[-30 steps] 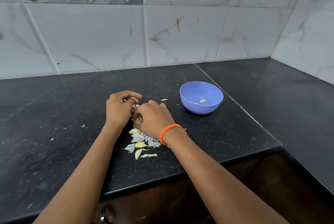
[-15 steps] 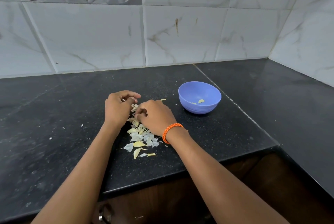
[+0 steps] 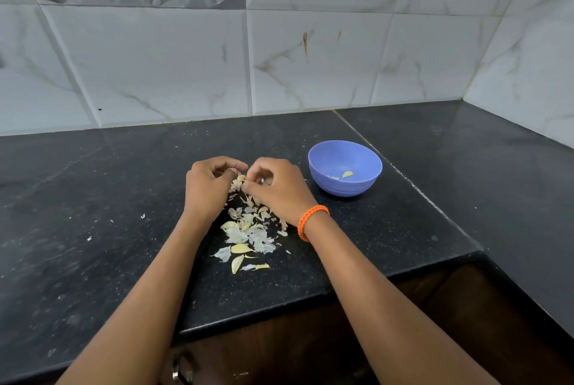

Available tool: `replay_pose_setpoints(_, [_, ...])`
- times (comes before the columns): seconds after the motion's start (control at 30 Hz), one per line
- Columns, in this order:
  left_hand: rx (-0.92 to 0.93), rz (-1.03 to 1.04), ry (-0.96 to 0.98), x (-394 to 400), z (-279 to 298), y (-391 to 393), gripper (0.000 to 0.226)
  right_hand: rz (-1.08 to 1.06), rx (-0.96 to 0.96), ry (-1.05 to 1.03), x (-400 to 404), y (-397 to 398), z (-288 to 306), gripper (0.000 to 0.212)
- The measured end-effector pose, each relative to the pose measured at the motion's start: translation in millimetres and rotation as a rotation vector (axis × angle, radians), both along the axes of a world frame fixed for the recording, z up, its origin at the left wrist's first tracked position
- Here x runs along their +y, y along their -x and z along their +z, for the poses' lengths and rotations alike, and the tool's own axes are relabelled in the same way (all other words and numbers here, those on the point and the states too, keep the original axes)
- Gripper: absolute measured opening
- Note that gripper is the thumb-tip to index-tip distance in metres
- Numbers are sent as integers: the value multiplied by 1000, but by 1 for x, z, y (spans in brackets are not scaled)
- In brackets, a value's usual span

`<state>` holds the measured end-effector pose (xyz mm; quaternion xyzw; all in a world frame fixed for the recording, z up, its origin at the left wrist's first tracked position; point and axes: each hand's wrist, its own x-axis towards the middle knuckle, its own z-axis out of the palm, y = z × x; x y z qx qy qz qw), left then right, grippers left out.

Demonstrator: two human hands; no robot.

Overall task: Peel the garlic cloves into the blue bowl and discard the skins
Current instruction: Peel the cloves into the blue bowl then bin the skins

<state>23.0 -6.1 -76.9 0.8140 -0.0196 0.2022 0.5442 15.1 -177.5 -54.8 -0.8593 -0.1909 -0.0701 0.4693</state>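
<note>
Gripped a garlic piece [image 3: 238, 182] between both hands over the dark surface [image 3: 93, 260]: left hand [image 3: 207, 187] curled round it, right hand [image 3: 276, 187] with fingers [image 3: 248, 187] pinching its papery skin. Loose skins [image 3: 247, 234] piled just beneath the wrists. Blue bowl [image 3: 344, 167] near the right hand, with peeled cloves [image 3: 347, 174] inside.

black stone counter [image 3: 93, 260], marbled wall tiles [image 3: 161, 61], orange wristband [image 3: 311, 220]

Blue bowl [image 3: 344, 186], black speckled counter [image 3: 93, 260]
</note>
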Motion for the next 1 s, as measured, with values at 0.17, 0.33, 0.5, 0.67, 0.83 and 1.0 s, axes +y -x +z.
replay_pose_setpoints(0.17, [4,-208,-31,-7,2,3,24,-59,52,-305,-28,0,-6,7])
replay_pose_setpoints(0.33, [19,-421,-87,-15,3,9,13,-117,5,-349,-39,1,-18,8])
replay_pose_setpoints(0.5, [12,-400,-61,-18,0,8,16,-160,-96,-317,-33,5,-25,10])
replay_pose_setpoints(0.67, [30,-315,-62,-15,-3,5,8,-130,-52,-374,-32,3,-29,17])
replay_pose_setpoints(0.83, [-44,-76,-69,-8,-5,0,8,-91,-102,-91,-34,8,-32,34])
replay_pose_setpoints(1.0, [-85,-35,-60,-9,-6,-1,8,-137,-233,371,-28,20,-29,24])
